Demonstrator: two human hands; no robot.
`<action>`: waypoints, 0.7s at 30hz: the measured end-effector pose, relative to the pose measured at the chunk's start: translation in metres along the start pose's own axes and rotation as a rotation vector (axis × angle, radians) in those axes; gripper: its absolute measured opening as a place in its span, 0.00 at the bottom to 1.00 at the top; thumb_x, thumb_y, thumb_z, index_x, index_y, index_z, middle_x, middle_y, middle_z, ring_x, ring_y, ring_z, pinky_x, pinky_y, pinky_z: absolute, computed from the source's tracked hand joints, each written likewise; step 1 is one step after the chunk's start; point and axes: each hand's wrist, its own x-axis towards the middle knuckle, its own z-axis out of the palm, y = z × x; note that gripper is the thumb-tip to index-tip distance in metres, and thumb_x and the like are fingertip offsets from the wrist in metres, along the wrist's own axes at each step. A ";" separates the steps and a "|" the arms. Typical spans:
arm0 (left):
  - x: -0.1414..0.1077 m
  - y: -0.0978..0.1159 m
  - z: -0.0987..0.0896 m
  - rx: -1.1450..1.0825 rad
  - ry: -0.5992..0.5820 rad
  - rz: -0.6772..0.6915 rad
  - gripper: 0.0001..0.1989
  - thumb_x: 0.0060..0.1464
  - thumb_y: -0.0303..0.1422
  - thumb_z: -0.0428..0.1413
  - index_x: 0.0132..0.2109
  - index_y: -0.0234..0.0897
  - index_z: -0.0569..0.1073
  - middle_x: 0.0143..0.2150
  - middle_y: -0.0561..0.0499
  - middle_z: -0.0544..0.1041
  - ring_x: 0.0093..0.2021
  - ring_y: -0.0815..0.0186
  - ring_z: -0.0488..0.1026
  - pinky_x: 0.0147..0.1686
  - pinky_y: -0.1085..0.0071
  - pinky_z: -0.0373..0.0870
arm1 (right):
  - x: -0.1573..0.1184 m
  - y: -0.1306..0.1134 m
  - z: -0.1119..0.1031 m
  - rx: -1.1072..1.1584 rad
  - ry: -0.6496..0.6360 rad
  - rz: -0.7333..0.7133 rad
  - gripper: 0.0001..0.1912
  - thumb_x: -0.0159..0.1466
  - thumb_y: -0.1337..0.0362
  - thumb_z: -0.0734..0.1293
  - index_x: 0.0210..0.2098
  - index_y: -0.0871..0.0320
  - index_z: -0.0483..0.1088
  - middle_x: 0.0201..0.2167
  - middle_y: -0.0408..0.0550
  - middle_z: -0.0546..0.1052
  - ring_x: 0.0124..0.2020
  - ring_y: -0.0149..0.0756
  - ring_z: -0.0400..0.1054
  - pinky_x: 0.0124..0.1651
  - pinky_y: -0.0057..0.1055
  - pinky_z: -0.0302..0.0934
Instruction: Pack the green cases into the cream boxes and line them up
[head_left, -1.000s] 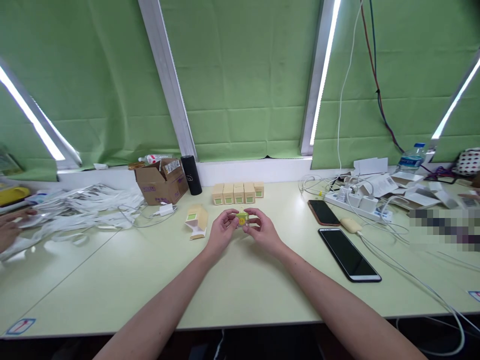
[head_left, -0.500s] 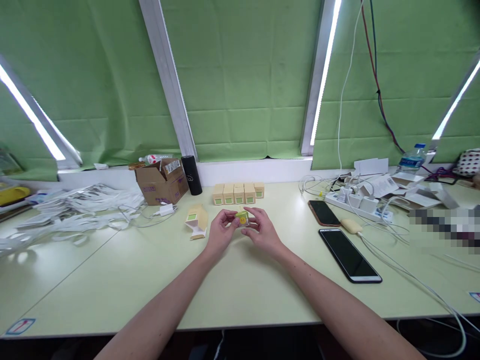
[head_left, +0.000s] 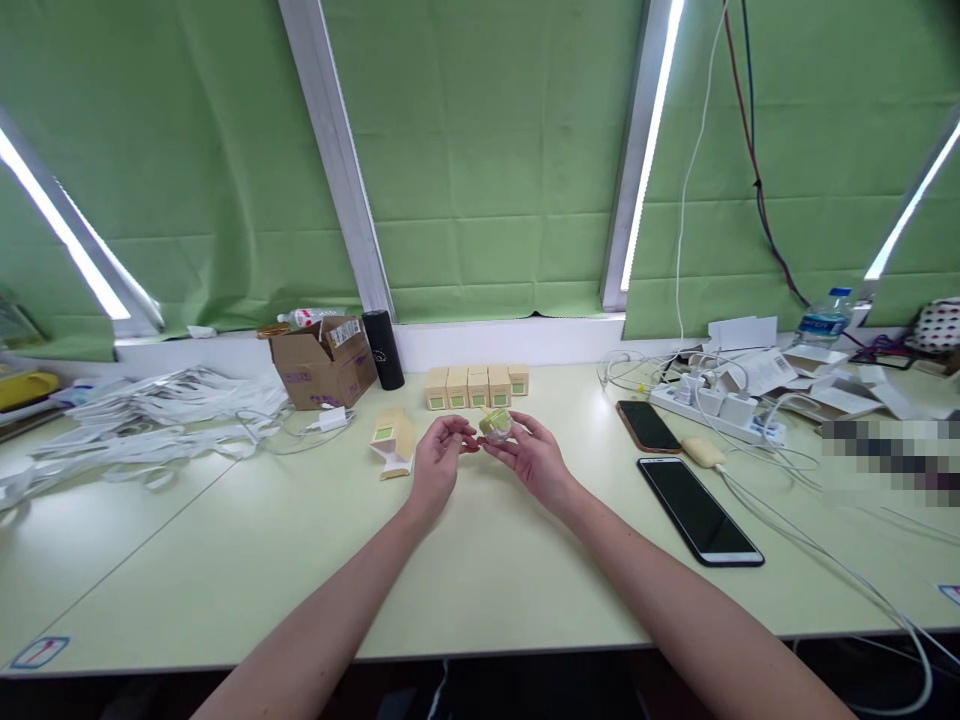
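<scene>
My right hand [head_left: 538,462] grips a small clear jar [head_left: 495,426] with yellow-green parts, its fingers and thumb around the jar's right and lower side. The jar is tilted, and a thin yellow-green strip stands up at its top. Just left of it is my left hand [head_left: 437,462], with fingers curled and drawn together near the jar. Whatever those fingertips pinch is too small to make out. Beyond both hands stands a row of small tan boxes [head_left: 469,388] with green windows. An opened tan box [head_left: 394,443] lies to the left, its flap toward me.
A cardboard carton [head_left: 322,368] and a black cylinder [head_left: 383,350] stand at the back left, near heaped white strips [head_left: 172,410]. On the right lie two phones [head_left: 701,510], a power strip [head_left: 712,412], cables and white packaging [head_left: 765,370].
Both hands were on the jar with its yellow label facing me. Now the jar has turned and shifted slightly right in my right hand, while my left fingers have come away from its side.
</scene>
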 end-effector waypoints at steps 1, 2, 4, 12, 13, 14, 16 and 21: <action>0.000 0.000 -0.001 0.010 0.005 -0.007 0.10 0.61 0.39 0.59 0.41 0.37 0.74 0.40 0.48 0.78 0.36 0.65 0.78 0.43 0.61 0.81 | 0.001 -0.001 -0.002 0.062 -0.006 0.045 0.23 0.60 0.49 0.77 0.46 0.54 0.70 0.44 0.53 0.82 0.46 0.52 0.81 0.59 0.58 0.72; 0.001 -0.001 -0.002 0.022 0.010 -0.011 0.09 0.60 0.38 0.59 0.38 0.37 0.74 0.38 0.49 0.78 0.36 0.65 0.77 0.42 0.62 0.80 | 0.002 -0.003 -0.004 0.106 -0.005 0.081 0.20 0.61 0.50 0.76 0.44 0.55 0.70 0.43 0.55 0.82 0.46 0.53 0.81 0.59 0.59 0.72; 0.001 -0.002 -0.004 0.042 0.016 -0.017 0.08 0.59 0.36 0.58 0.34 0.37 0.73 0.36 0.50 0.76 0.35 0.65 0.76 0.40 0.63 0.80 | 0.003 -0.004 -0.007 0.145 0.017 0.123 0.15 0.63 0.52 0.73 0.41 0.56 0.70 0.40 0.56 0.83 0.46 0.55 0.82 0.58 0.59 0.73; 0.001 -0.005 -0.004 0.113 -0.001 -0.060 0.15 0.60 0.43 0.59 0.32 0.37 0.73 0.31 0.50 0.75 0.33 0.64 0.73 0.34 0.66 0.76 | 0.004 -0.007 -0.010 0.110 0.095 0.126 0.12 0.66 0.54 0.69 0.43 0.55 0.69 0.36 0.53 0.83 0.34 0.46 0.81 0.42 0.46 0.77; 0.001 -0.005 -0.004 0.119 -0.010 -0.062 0.17 0.61 0.46 0.59 0.32 0.37 0.73 0.31 0.50 0.75 0.34 0.64 0.73 0.34 0.66 0.76 | 0.004 -0.007 -0.008 0.106 0.090 0.119 0.14 0.65 0.54 0.71 0.43 0.54 0.68 0.37 0.52 0.83 0.34 0.45 0.81 0.42 0.46 0.77; 0.001 -0.005 -0.004 0.125 -0.019 -0.065 0.19 0.62 0.48 0.58 0.33 0.36 0.73 0.31 0.49 0.75 0.34 0.64 0.73 0.35 0.66 0.76 | 0.003 -0.007 -0.007 0.099 0.081 0.110 0.16 0.63 0.54 0.73 0.44 0.54 0.68 0.38 0.51 0.82 0.35 0.46 0.81 0.43 0.47 0.77; 0.001 -0.005 -0.003 0.129 -0.033 -0.077 0.21 0.61 0.51 0.58 0.35 0.36 0.74 0.32 0.48 0.76 0.36 0.63 0.75 0.36 0.66 0.76 | 0.001 -0.005 -0.003 0.068 0.058 0.073 0.22 0.59 0.54 0.78 0.46 0.53 0.68 0.40 0.49 0.81 0.39 0.47 0.81 0.47 0.49 0.76; 0.001 -0.005 0.001 0.109 -0.061 -0.090 0.24 0.55 0.50 0.66 0.49 0.38 0.73 0.42 0.46 0.79 0.45 0.60 0.77 0.42 0.65 0.76 | -0.003 0.001 0.001 -0.179 0.045 -0.063 0.32 0.49 0.62 0.81 0.50 0.52 0.69 0.47 0.46 0.74 0.44 0.40 0.77 0.52 0.45 0.75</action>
